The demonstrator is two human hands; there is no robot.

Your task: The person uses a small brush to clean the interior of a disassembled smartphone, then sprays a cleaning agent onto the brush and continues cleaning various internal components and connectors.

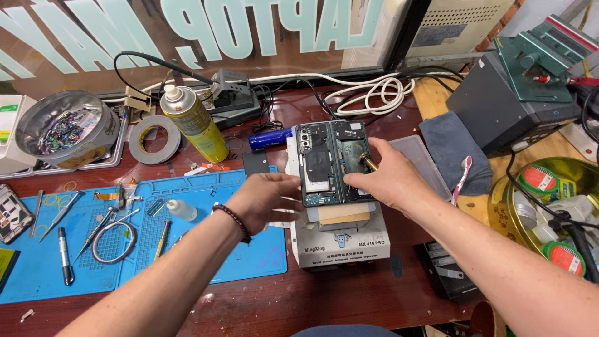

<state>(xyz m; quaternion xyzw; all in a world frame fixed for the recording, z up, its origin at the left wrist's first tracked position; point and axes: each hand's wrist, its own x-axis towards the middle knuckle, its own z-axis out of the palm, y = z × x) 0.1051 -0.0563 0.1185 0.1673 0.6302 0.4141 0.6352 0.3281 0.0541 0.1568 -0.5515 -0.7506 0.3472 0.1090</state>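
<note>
1. Your left hand (265, 198) lies flat and mostly open, fingers stretched to the right, their tips touching the left edge of the opened foldable phone with its dark back exposed (331, 162). It grips nothing.
2. Your right hand (390, 181) is curled around a thin brass-tipped tool (368, 163), pinched between thumb and fingers, with the tip resting on the right half of the phone (how much of the handle lies inside your palm cannot be told).
3. The phone lies unfolded on top of the white box-shaped heating machine (340, 243), at the centre of the dark red wooden bench (299, 299).
4. Left of the machine, under your left forearm, spreads the blue silicone work mat (37, 274), carrying a small white dropper bottle (181, 210), tweezers and a coiled wire.
5. Farther away on the left stand a yellow spray can with a white cap (194, 122), a roll of grey tape (154, 139) and a round metal tin of small parts (65, 128).
6. Right of the phone lie a grey folded cloth (452, 150) and, near it, a pink-and-white toothbrush (462, 178).
</note>
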